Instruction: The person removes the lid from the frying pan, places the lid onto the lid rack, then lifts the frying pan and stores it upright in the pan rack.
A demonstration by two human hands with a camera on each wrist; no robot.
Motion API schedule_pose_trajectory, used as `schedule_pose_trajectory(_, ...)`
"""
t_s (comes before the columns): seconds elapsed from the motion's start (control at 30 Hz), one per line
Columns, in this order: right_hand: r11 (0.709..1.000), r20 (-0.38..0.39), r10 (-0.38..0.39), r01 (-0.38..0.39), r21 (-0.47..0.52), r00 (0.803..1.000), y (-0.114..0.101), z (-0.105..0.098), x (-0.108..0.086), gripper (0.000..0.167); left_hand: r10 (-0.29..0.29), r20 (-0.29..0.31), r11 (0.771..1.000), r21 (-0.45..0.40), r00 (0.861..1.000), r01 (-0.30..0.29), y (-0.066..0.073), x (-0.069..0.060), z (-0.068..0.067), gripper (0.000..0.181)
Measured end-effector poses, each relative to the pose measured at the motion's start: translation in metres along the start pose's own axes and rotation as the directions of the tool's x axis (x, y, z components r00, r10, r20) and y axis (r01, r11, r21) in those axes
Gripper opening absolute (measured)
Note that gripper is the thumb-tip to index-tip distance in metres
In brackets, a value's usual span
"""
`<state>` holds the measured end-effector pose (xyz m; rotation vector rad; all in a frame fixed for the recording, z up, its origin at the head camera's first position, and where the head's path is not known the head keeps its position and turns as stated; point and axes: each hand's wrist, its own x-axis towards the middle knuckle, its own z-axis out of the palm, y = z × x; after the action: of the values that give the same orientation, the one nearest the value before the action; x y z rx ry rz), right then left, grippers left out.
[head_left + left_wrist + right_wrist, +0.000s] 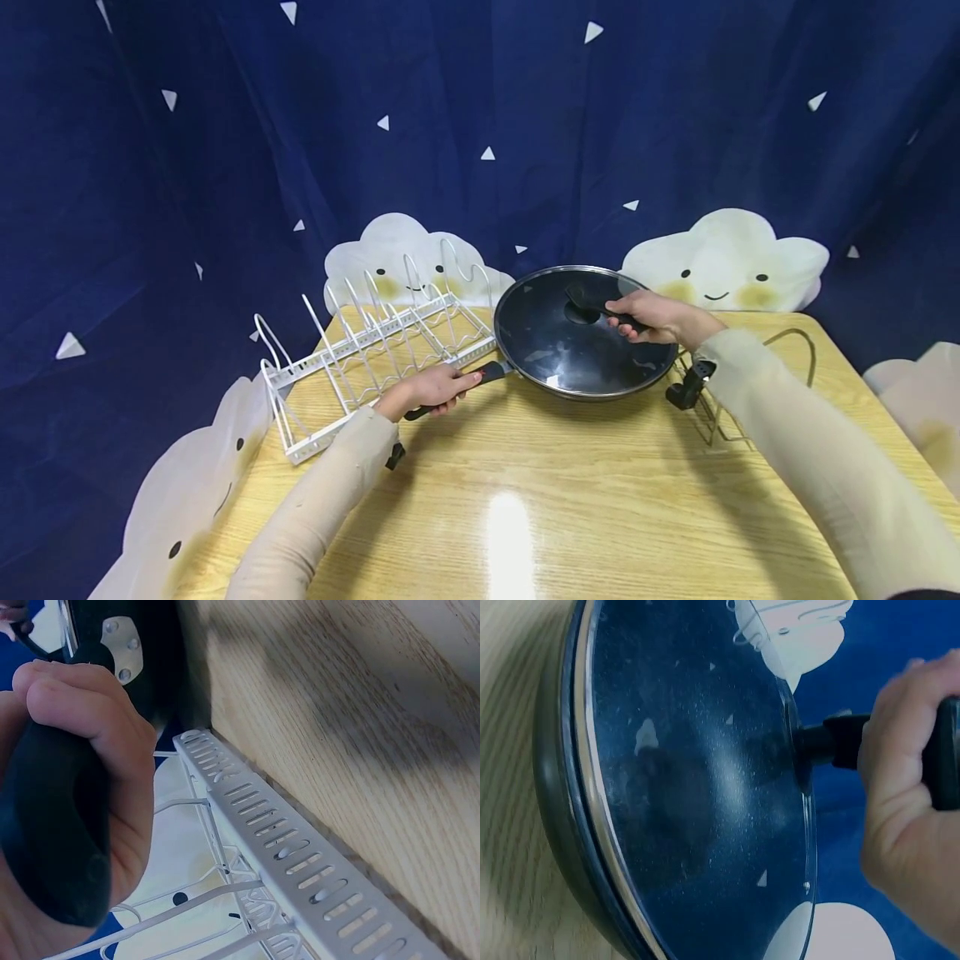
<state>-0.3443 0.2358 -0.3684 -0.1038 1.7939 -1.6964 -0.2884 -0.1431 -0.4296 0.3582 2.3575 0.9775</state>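
A dark wok (551, 780) is at the back middle of the table, covered by a glass lid (551, 350) with a metal rim. My left hand (438, 387) grips the wok's black handle (56, 832), fingers wrapped around it in the left wrist view. On top, my right hand (648, 317) holds the black lid knob (847, 741), which has a long handle-like grip. In the right wrist view the lid sits on the wok's rim. The lid's glass reflects the curtain and hides the wok's inside.
A white wire rack (375, 350) with upright dividers stands to the left, close beside the wok handle. Right of the wok is a thin bronze wire rack (810, 354), partly behind my right sleeve. A blue curtain (480, 75) with cloud shapes surrounds the wooden table (570, 500).
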Motion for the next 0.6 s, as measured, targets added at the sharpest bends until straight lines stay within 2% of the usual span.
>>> schedule_pose_trajectory(0.4, 0.99, -0.076, 0.025, -0.014, 0.138, 0.997, 0.0, 0.018, -0.002, 0.028, -0.004, -0.005, 1.0, 0.007, 1.0, 0.004, 0.002, -0.002, 0.001, 0.06)
schedule_pose_trajectory(0.5, 0.982, -0.089, 0.037, -0.019, 0.187, 0.995, 0.0, 0.021, -0.001, 0.024, 0.004, -0.011, 1.0, 0.016, 1.0, -0.003, 0.002, -0.001, 0.002, 0.058)
schedule_pose_trajectory(0.6, 0.962, -0.073, 0.068, -0.046, 0.271, 0.995, 0.0, 0.023, -0.001, 0.025, 0.007, -0.01, 1.0, 0.017, 1.0, -0.007, 0.002, -0.001, 0.002, 0.056)
